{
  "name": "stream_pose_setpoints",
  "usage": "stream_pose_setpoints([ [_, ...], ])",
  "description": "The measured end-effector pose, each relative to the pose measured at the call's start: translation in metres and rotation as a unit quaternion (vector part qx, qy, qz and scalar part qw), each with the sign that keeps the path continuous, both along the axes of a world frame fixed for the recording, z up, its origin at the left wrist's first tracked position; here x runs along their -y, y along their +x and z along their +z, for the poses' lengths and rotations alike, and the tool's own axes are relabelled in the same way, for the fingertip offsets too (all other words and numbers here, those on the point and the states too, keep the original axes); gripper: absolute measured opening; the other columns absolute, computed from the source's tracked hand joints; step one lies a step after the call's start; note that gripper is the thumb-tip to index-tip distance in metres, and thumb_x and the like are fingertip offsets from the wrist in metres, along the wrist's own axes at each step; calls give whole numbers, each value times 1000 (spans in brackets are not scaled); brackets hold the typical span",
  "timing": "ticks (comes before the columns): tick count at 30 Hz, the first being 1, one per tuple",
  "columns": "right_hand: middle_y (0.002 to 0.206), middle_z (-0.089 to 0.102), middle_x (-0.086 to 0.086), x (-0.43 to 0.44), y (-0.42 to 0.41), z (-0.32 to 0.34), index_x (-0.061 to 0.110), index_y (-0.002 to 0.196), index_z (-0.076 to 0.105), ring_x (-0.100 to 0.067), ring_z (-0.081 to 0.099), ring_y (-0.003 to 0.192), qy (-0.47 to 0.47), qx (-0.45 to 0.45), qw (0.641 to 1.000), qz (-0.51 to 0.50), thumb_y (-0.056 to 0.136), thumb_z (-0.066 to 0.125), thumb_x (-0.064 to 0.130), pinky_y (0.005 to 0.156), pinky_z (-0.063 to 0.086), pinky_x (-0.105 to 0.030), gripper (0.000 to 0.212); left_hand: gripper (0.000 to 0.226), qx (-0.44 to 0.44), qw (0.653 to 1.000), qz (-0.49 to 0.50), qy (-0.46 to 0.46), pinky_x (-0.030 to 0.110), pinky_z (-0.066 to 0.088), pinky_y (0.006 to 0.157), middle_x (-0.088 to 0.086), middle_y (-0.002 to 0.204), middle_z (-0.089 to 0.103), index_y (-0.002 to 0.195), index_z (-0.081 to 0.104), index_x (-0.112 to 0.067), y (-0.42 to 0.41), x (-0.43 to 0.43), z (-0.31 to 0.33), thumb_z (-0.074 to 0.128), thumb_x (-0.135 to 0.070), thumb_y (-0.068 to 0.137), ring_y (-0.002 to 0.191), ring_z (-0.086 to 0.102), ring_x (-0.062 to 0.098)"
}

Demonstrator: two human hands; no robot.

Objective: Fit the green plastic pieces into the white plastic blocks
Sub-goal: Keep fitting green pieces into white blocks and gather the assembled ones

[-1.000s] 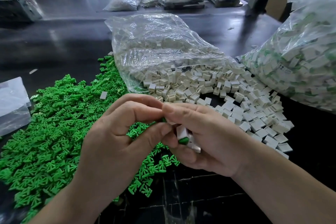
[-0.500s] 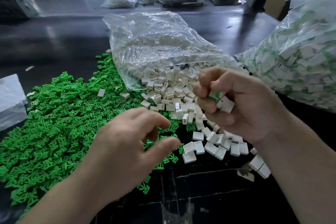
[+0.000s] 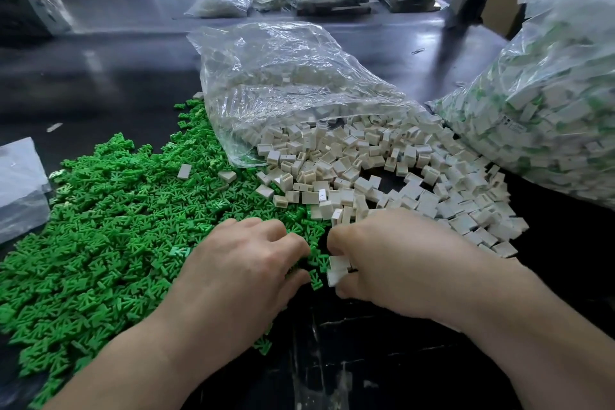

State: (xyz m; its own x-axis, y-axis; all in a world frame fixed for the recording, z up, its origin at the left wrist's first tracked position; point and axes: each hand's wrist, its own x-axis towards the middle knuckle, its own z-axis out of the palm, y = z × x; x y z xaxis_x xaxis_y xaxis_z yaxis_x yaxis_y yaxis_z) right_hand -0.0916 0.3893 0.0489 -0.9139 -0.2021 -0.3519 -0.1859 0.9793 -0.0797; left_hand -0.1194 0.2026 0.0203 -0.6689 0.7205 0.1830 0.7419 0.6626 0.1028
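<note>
Hands meet low at the near edge of the dark table (image 3: pixel 366 363), where a heap of small green pronged plastic pieces (image 3: pixel 109 226) on the left runs into a spill of small white square plastic blocks (image 3: pixel 366 173) on the right. The blocks pour from a crumpled clear plastic bag (image 3: pixel 283 76) lying behind them. The right hand (image 3: pixel 402 263) has its fingers curled round a few held blocks (image 3: pixel 336 271), which jut out leftward from under its fingertips. The left hand (image 3: pixel 243 273) lies palm down on the green heap with its fingers bent and their tips among the pieces; whether it already pinches one cannot be told. A loose green piece (image 3: pixel 316 280) lies in the narrow gap between the two hands, just beside the held blocks and just beside the left thumb. Its long axis seems to run roughly away from the person. The left hand is likely the one to lift a green piece and carry it a short way rightward into a block. Which face of the held blocks is open is hidden.
</note>
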Motion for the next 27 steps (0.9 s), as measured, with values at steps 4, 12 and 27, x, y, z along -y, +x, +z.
stream_pose_setpoints([
  [4, 72, 53, 4, -4, -7, -7, 22, 85, 54, -19, 52, 66, -48, -72, 996, -28, 100, 48, 43, 55, 44, -33, 26, 16, -37, 999, 7, 33, 39, 50, 61, -6, 75, 60, 87, 70, -21, -4, 0, -2, 56, -25, 94, 66, 58, 20],
  [12, 65, 64, 1, -11, -11, -10, 22, 72, 59, -6, 50, 47, -255, -117, 954, -106, 99, 49, 36, 48, 46, -32, 31, 10, 12, 987, 74, 143, 27, 53, 60, -15, 79, 63, 90, 67, -25, -7, 4, -4, 58, -27, 92, 67, 59, 4],
  [27, 77, 64, -12, -11, -17, -5, 16, 82, 74, -13, 48, 48, -759, 189, 580, -227, 70, 75, 10, 32, 31, -16, 13, 19, 347, 783, 96, 507, 20, 54, 56, 1, 73, 69, 94, 75, -31, 2, 2, 9, 65, -19, 85, 67, 67, 14],
])
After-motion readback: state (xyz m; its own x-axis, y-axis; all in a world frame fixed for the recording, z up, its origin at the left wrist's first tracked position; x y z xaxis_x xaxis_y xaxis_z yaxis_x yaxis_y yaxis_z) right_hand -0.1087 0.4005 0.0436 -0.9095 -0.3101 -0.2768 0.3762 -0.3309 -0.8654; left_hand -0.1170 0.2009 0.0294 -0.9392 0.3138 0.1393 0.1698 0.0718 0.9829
